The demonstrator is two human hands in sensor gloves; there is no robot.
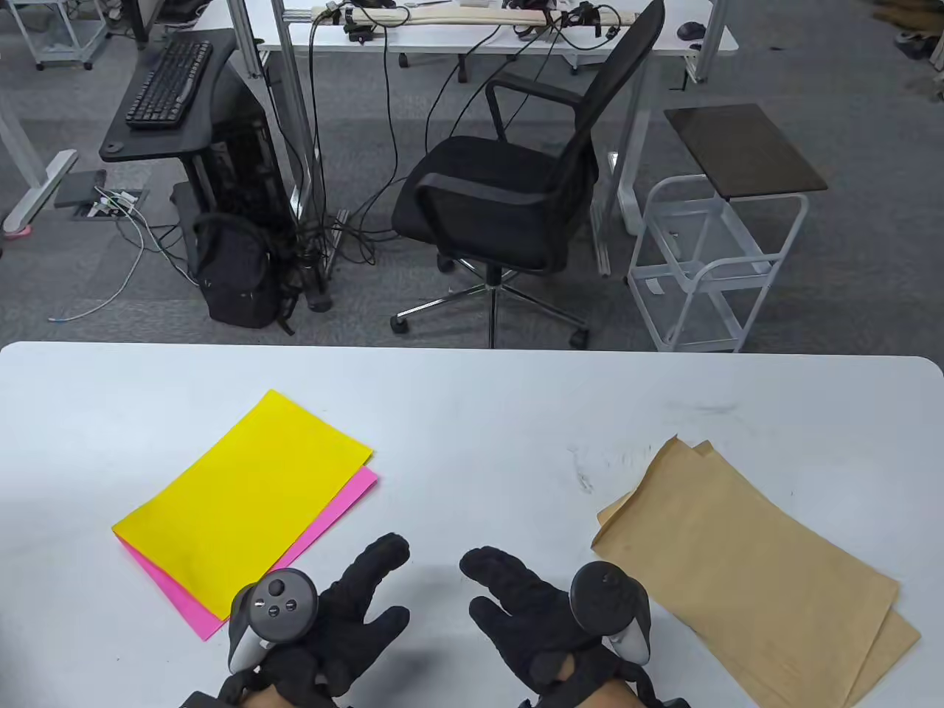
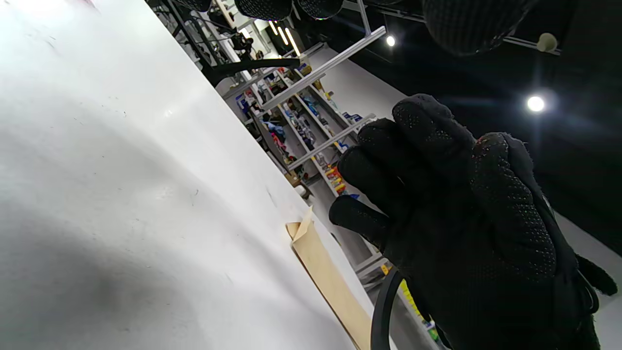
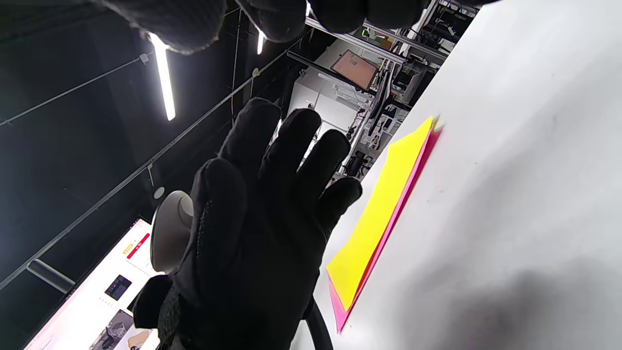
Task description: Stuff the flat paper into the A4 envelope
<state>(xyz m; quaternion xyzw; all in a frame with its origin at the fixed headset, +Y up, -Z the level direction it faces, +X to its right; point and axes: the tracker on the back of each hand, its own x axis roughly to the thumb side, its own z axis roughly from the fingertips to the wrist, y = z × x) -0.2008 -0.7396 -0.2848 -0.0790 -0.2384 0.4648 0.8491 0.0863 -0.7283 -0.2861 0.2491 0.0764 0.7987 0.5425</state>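
Between yellow paper (image 1: pixel 243 498) and brown envelopes (image 1: pixel 745 575), 2 hands, left (image 1: pixel 324 627) and right (image 1: pixel 546 627), empty, fingers spread.

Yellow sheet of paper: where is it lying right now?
In the table view the yellow sheet lies flat on the white table's left side, on top of a pink sheet, just ahead of the left hand, which is not touching it.

office chair (image 1: pixel 509 199), keyboard (image 1: pixel 168 82), perhaps backpack (image 1: pixel 236 273)

Two paper sheets (image 1: pixel 243 494); seemingly two envelopes (image 1: pixel 745 560).
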